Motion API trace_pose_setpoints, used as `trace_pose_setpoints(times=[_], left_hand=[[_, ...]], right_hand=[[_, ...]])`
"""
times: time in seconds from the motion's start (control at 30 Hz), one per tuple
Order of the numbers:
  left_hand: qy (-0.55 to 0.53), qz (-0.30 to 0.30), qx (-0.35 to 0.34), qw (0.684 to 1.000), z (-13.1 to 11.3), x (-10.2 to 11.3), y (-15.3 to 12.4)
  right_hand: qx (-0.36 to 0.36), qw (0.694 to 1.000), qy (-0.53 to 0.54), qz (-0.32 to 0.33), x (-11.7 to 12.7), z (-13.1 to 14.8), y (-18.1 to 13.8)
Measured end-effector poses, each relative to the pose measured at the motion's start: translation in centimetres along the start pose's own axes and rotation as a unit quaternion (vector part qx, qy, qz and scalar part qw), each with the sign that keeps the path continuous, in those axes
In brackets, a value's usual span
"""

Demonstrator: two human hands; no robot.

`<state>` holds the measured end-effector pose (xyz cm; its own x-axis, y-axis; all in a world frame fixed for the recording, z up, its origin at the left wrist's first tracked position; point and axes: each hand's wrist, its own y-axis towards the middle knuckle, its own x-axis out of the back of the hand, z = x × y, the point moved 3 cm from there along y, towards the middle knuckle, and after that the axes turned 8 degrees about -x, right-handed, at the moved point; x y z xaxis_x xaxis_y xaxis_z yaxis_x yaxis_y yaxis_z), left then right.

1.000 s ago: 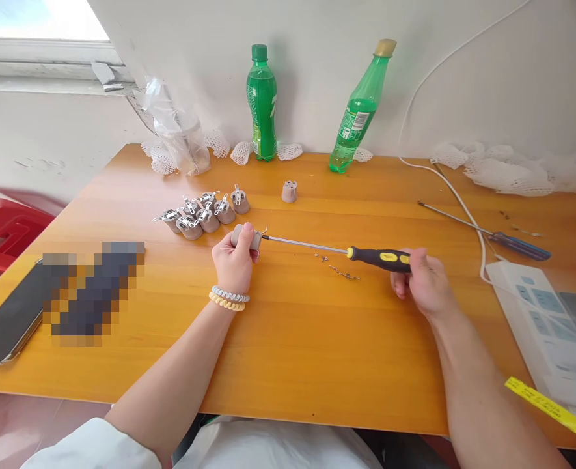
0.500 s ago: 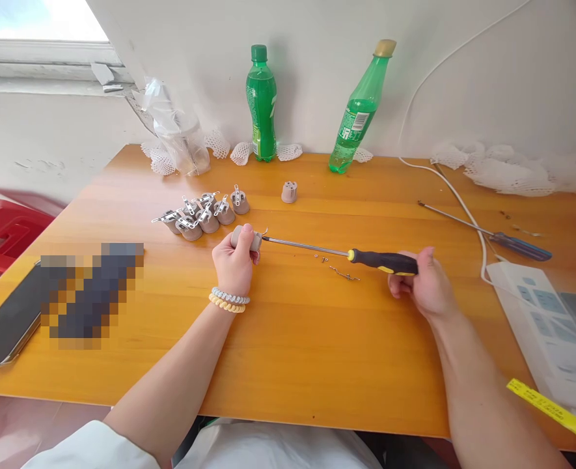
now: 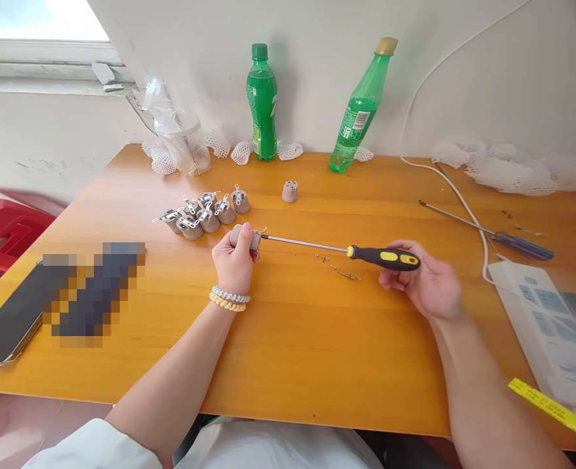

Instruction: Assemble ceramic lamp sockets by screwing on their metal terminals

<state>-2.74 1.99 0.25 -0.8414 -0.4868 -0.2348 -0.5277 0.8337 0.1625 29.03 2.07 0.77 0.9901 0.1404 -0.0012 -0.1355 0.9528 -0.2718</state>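
Observation:
My left hand (image 3: 233,264) is closed around a grey-brown lamp socket (image 3: 239,236), with thin metal strips sticking out at its right end. The tip of a long screwdriver (image 3: 307,243) meets that end of the socket. My right hand (image 3: 427,280) holds the black and yellow handle, its fingers at the handle's rear and the palm turned partly up. Below the shaft lie small screws (image 3: 325,259) and a thin metal strip (image 3: 346,273). Beyond my left hand stands a cluster of similar sockets (image 3: 208,220) with metal brackets on top.
One more socket (image 3: 290,191) stands apart, without a long bracket. Two green bottles, one upright (image 3: 263,111) and one leaning (image 3: 358,117), are by the wall. At right lie a second screwdriver (image 3: 522,245), a white cable (image 3: 468,207) and a power strip (image 3: 522,312); a phone (image 3: 9,319) lies left.
The screwdriver handle has turned about its axis, showing more yellow. My right hand has rolled and its fingers have shifted on the handle. My left hand keeps its hold on the socket.

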Motion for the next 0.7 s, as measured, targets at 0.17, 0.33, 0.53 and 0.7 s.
trace_pose_setpoints(times=[0.17,0.33,0.53,0.7], left_hand=[[-0.007,-0.003,0.006,1.000,0.10,0.02,-0.01],[-0.008,-0.002,0.000,1.000,0.02,0.03,0.02],[-0.002,0.007,0.006,1.000,0.08,0.01,0.01],[-0.003,0.007,-0.005,1.000,-0.08,-0.02,0.03]], right_hand=[[0.027,0.998,-0.038,-0.050,0.29,-0.09,-0.03],[0.016,0.995,-0.086,-0.039,0.58,-0.50,0.06],[0.010,1.000,0.009,-0.024,0.18,-0.03,-0.18],[0.020,0.989,-0.128,-0.070,0.57,-0.51,0.10]])
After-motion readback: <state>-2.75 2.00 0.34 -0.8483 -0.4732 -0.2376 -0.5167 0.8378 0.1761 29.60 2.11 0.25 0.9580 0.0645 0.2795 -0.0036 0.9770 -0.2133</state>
